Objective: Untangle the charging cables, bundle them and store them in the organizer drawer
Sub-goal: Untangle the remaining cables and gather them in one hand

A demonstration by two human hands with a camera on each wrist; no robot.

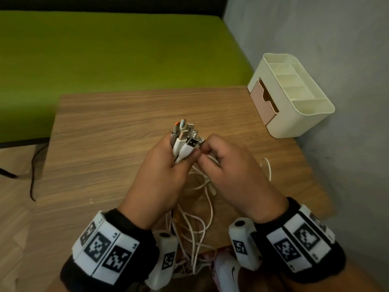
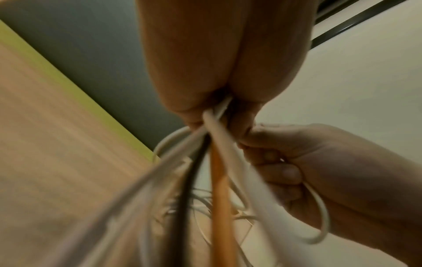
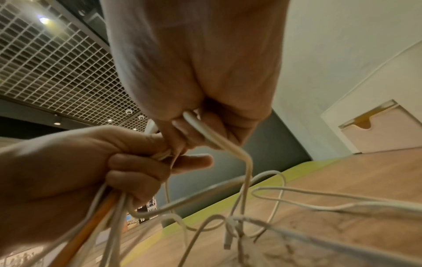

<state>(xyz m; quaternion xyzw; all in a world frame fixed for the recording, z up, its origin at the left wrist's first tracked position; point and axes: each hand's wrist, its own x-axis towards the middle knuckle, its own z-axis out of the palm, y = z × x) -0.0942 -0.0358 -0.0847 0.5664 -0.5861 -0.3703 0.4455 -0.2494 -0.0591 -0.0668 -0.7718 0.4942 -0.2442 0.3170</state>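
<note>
White and orange charging cables [image 1: 190, 207] trail onto the wooden surface [image 1: 117, 131]; left hand [image 1: 162, 167] grips their plugs, right hand [image 1: 227, 165] pinches one cable; still-knotted tails could snag, yanking plugs loose before reaching the cream organizer's pink drawer [image 1: 265, 100]

Office or showroom-type interior, not a home: open-grid suspended ceiling [image 3: 45, 59] with recessed spotlights, plain grey wall [image 1: 315, 39]. Wood-grain desk [image 1: 126, 114] with cream desktop organizer [image 1: 294, 102] at its far right corner, green padded surface [image 1: 105, 49] behind desk.
</note>
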